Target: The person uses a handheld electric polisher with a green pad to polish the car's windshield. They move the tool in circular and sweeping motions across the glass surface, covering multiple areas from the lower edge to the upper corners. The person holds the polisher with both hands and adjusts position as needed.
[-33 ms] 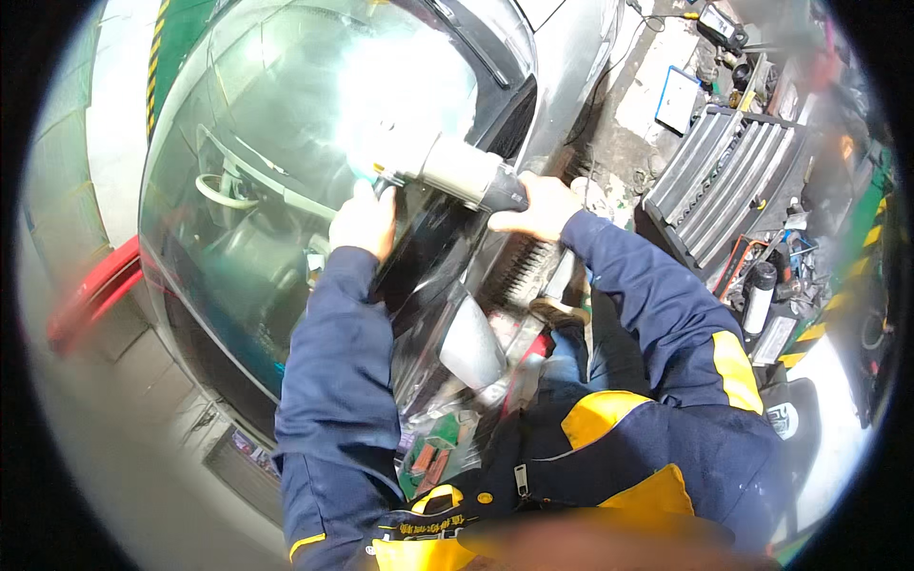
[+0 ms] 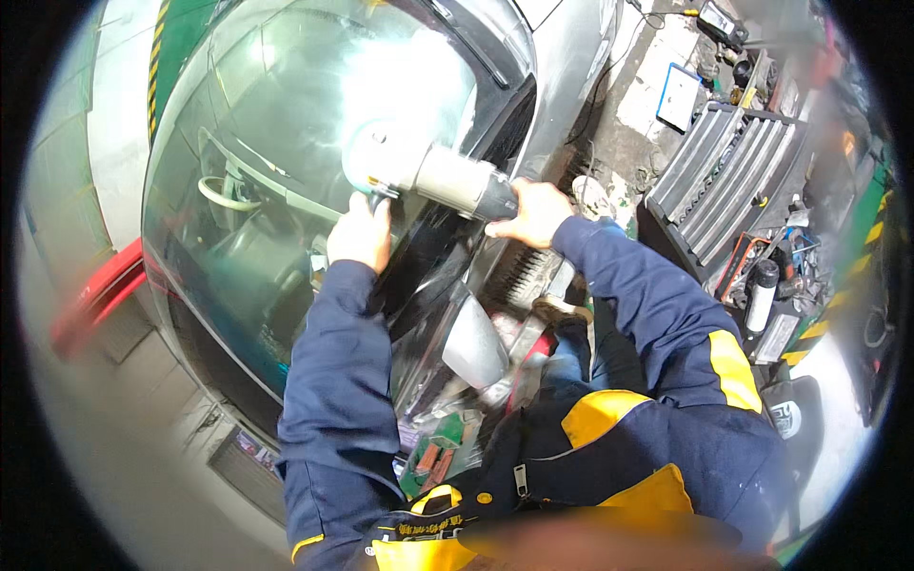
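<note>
The tool (image 2: pixel 449 181) has shifted slightly: its body sits a touch lower and further left than a moment ago, and both grips have gone with it. The left grip (image 2: pixel 360 231) is closed around the side handle (image 2: pixel 383 193), near the tool's head, its thumb pointing up. The right grip (image 2: pixel 533 213) is wrapped over the dark rear end of the body, partly hiding it. Neither has let go.

The tool lies slantwise over the side edge of the car's windshield (image 2: pixel 257 95), its head toward the glass and its rear toward the person's right. The head's round outline shows more clearly now, standing out from the glare (image 2: pixel 409 86) that washed over it before. Whether it touches the glass cannot be told, as the glare hides any contact, and nothing shows whether it is running.

The car's surroundings match the earlier view: the steering wheel (image 2: pixel 226 201) behind the glass and the side mirror (image 2: pixel 476 344) below the tool keep their places, apart from a faint shift of the whole view. So the change looks like a small guiding stroke with both hands, the work at the glass seemingly under way rather than finished.
</note>
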Demonstrator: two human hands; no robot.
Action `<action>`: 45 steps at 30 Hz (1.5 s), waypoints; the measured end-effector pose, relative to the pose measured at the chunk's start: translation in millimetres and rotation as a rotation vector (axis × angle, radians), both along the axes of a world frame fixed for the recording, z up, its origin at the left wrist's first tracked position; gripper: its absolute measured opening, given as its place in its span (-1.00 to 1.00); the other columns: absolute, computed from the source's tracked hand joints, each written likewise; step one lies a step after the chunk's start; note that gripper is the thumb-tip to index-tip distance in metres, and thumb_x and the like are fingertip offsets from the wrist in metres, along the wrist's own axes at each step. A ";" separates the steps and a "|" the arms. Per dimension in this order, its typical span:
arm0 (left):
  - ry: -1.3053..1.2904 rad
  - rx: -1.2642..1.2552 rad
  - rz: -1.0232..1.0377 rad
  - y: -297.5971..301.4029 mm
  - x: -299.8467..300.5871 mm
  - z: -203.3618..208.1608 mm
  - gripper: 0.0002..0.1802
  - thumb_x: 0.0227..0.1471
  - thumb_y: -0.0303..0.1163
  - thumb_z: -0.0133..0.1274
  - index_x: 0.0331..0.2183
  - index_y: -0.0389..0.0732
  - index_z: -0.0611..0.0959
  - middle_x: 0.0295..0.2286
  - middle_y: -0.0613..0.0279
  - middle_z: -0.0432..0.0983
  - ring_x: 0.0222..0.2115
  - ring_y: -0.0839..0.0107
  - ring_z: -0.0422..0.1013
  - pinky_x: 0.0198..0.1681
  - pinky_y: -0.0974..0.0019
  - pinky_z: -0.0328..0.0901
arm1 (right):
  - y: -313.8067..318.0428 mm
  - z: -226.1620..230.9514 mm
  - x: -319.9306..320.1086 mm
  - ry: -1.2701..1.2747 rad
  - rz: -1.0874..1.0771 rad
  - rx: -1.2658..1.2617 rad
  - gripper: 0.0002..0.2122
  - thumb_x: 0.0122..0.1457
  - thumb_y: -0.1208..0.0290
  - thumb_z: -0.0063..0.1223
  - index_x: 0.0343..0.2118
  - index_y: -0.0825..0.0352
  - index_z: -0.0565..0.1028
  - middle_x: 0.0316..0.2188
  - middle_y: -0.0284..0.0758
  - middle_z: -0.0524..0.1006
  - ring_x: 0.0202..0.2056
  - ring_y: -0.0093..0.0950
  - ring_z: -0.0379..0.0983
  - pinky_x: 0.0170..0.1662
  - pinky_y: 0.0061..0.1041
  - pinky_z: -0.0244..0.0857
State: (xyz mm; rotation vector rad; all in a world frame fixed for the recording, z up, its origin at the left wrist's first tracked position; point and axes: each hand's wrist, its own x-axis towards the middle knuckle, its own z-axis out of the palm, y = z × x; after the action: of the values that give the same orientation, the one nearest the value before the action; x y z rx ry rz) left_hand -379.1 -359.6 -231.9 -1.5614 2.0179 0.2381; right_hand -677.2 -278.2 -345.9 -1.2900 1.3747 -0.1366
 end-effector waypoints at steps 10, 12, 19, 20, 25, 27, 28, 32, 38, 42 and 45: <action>-0.060 0.014 0.201 -15.4 -19.0 -10.0 -0.48 0.43 0.09 -0.07 -0.07 -0.25 0.49 -0.22 -0.30 0.69 -0.16 -0.28 0.62 -0.04 -0.22 0.46 | 7.6 -8.4 14.4 0.073 -0.109 0.129 -0.56 0.12 0.33 0.25 0.06 0.41 0.56 -0.08 0.08 0.69 0.02 0.02 0.65 0.13 -0.11 0.52; -0.014 -0.006 0.107 -44.8 -34.9 -27.6 -0.42 0.42 0.09 -0.06 0.04 -0.30 0.50 -0.25 -0.28 0.70 -0.17 -0.24 0.63 -0.05 -0.16 0.48 | -3.1 -25.5 5.6 0.073 -0.207 0.093 -0.55 0.10 0.32 0.26 0.05 0.41 0.56 -0.09 0.08 0.69 0.02 0.02 0.65 0.13 -0.12 0.52; -0.067 -0.029 0.092 -57.6 -13.6 -19.3 -0.44 0.44 0.11 -0.09 -0.06 -0.29 0.48 -0.32 -0.31 0.69 -0.25 -0.27 0.64 -0.11 -0.20 0.49 | -14.7 -36.3 31.9 0.038 -0.215 0.054 -0.47 0.04 0.27 0.38 0.07 0.40 0.53 -0.11 0.12 0.69 -0.01 0.07 0.65 0.11 -0.10 0.54; -0.065 -0.033 0.104 -44.7 -6.7 -12.4 -0.45 0.44 0.10 -0.09 -0.09 -0.29 0.48 -0.33 -0.31 0.69 -0.25 -0.27 0.64 -0.11 -0.20 0.49 | -8.9 -29.2 36.7 0.024 -0.175 0.127 -0.47 0.05 0.27 0.37 0.07 0.40 0.53 -0.11 0.12 0.69 -0.01 0.07 0.65 0.12 -0.08 0.53; -0.078 0.040 0.141 -1.5 4.0 4.3 -0.49 0.42 0.07 -0.03 -0.07 -0.26 0.43 -0.29 -0.31 0.68 -0.24 -0.26 0.64 -0.10 -0.19 0.49 | 32.5 -1.1 46.7 0.024 -0.117 0.205 -0.52 0.13 0.33 0.25 0.12 0.39 0.52 -0.07 0.09 0.69 0.04 0.03 0.64 0.18 -0.09 0.49; -0.049 0.025 0.121 -11.0 -6.4 -6.0 -0.48 0.41 0.07 -0.03 -0.05 -0.27 0.46 -0.28 -0.30 0.69 -0.23 -0.24 0.65 -0.09 -0.17 0.50 | 27.3 -10.3 39.9 0.059 -0.179 0.160 -0.53 0.12 0.34 0.25 0.10 0.40 0.53 -0.08 0.09 0.69 0.04 0.04 0.65 0.17 -0.09 0.50; -0.050 0.013 0.107 -24.8 -14.6 -17.4 -0.47 0.41 0.07 -0.02 -0.03 -0.28 0.48 -0.27 -0.29 0.69 -0.23 -0.22 0.65 -0.09 -0.15 0.50 | 19.8 -19.0 35.0 0.077 -0.196 0.150 -0.54 0.12 0.34 0.25 0.09 0.41 0.54 -0.08 0.09 0.69 0.03 0.05 0.65 0.17 -0.08 0.50; 0.066 -0.031 0.019 -56.3 -37.7 -46.5 -0.42 0.45 0.10 -0.11 0.03 -0.28 0.47 -0.26 -0.33 0.69 -0.19 -0.28 0.63 -0.06 -0.21 0.48 | 0.2 -50.3 11.3 0.093 -0.282 0.058 -0.56 0.09 0.33 0.25 0.02 0.45 0.57 -0.08 0.09 0.69 0.02 0.02 0.65 0.15 -0.11 0.51; -0.050 0.068 0.027 -51.5 -42.1 -42.0 -0.39 0.45 0.13 -0.13 0.08 -0.28 0.47 -0.26 -0.34 0.69 -0.18 -0.27 0.63 -0.04 -0.19 0.47 | 18.5 -45.1 11.1 0.071 -0.238 0.114 -0.53 0.11 0.26 0.24 0.04 0.45 0.56 -0.05 0.09 0.68 0.05 0.02 0.64 0.17 -0.16 0.50; 0.023 0.010 -0.066 -69.5 -49.1 -48.0 -0.34 0.45 0.16 -0.16 0.11 -0.29 0.49 -0.24 -0.36 0.69 -0.15 -0.30 0.62 -0.02 -0.20 0.46 | 1.3 -51.9 5.5 0.087 -0.234 0.007 -0.55 0.08 0.30 0.26 -0.01 0.48 0.59 -0.09 0.10 0.69 0.01 0.00 0.66 0.14 -0.16 0.53; -0.078 0.063 0.054 -62.8 -41.2 -44.3 -0.34 0.44 0.12 -0.12 0.15 -0.33 0.47 -0.16 -0.33 0.68 -0.12 -0.24 0.62 0.00 -0.17 0.47 | 3.1 -53.1 10.1 0.055 -0.250 0.069 -0.56 0.07 0.32 0.27 0.00 0.44 0.60 -0.09 0.08 0.69 0.00 0.02 0.66 0.14 -0.16 0.53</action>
State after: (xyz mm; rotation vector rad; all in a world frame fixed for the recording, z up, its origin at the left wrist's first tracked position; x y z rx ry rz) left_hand -420.3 -422.5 -276.2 -1.5636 1.8926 0.2554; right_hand -667.1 -275.1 -399.0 -1.0685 1.5717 -0.2246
